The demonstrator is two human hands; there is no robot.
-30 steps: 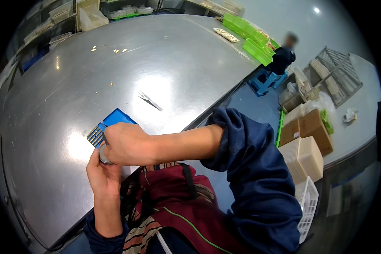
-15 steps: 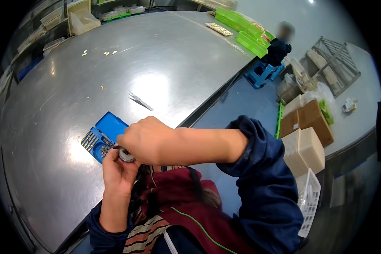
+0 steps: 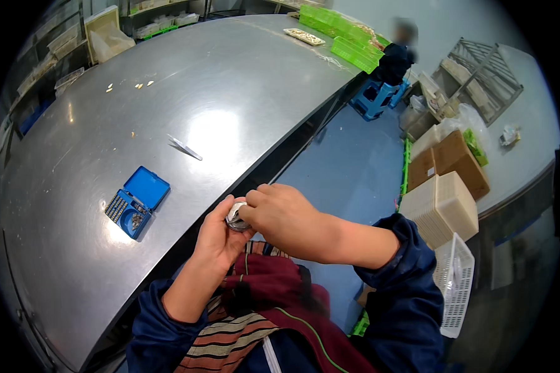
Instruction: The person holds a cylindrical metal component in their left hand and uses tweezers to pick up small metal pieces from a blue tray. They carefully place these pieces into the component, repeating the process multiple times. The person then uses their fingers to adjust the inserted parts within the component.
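Note:
My left hand (image 3: 216,239) is closed around a small round metal object (image 3: 237,219), pale on top with a silvery rim. My right hand (image 3: 286,216) bends over it from the right, fingers pinched together at its top. Those fingertips hide part of the object, and I cannot make out anything tiny between them. Both hands are just off the table's near edge, in front of my body. To their left on the steel table (image 3: 149,115) lies an open blue case (image 3: 145,188), with rows of small metal pieces and a round well holding loose ones. Beyond it rest metal tweezers (image 3: 185,148).
Green crates (image 3: 356,55) and a tray of pale pieces (image 3: 304,36) stand at the far right table end. A person (image 3: 395,59) is there, near blue stools (image 3: 373,99). Right of the aisle are cartons (image 3: 457,158), stacked cream trays (image 3: 438,202) and a white basket (image 3: 455,289).
Both hands, with the round metal object, have moved right, away from the blue case and past the table edge. The case now shows fully. The whole view has shifted slightly.

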